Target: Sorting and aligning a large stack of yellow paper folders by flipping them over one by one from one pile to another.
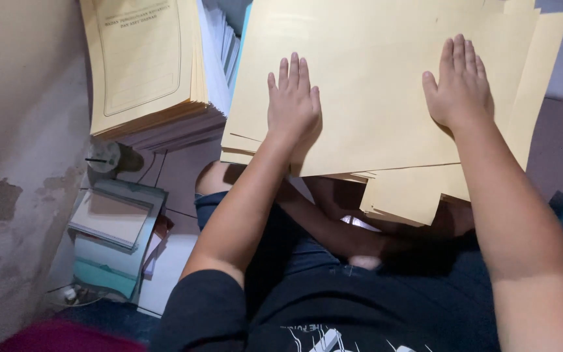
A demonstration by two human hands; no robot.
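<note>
We have a loose stack of tan sheets (373,111) resting over our lap, edges fanned out unevenly. Our left hand (292,98) and right hand (459,85) lie flat on top, fingers spread, well apart, gripping nothing. The sheets look light, thin and slippery, likely to slide or bend, so the outer edges seem the best hold. Left of the stack stands a tall pile of printed covers (144,65); below that, near the wall (14,163), lie some books (115,234).
</note>
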